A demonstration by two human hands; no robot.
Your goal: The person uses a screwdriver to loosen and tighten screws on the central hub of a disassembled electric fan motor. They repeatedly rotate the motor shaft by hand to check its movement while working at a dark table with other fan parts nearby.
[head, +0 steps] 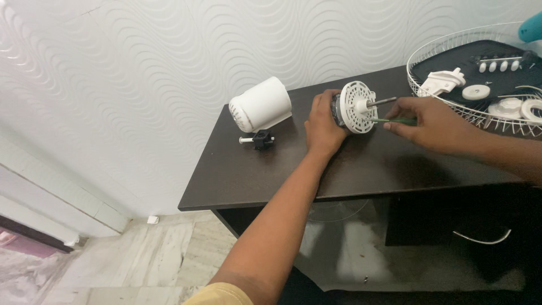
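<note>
Fingers of left hand [323,125] clasp the fan motor [353,107]; right hand [432,124] fingers pinch a green screwdriver [395,121] against it.

It looks like a room in a home: a dark wooden desk [254,175] stands under the hands, a white wall with wave pattern [141,68] rises behind them, and a marble tile floor [164,254] lies below.

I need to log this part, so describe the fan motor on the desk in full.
The fan motor lies on its side on the dark desk, its round white slotted plastic faceplate facing right. A metal shaft juts from the centre hub. The darker body behind is mostly hidden by the left hand, which grips it. The right hand holds a green-handled screwdriver with its tip at the faceplate.
</note>
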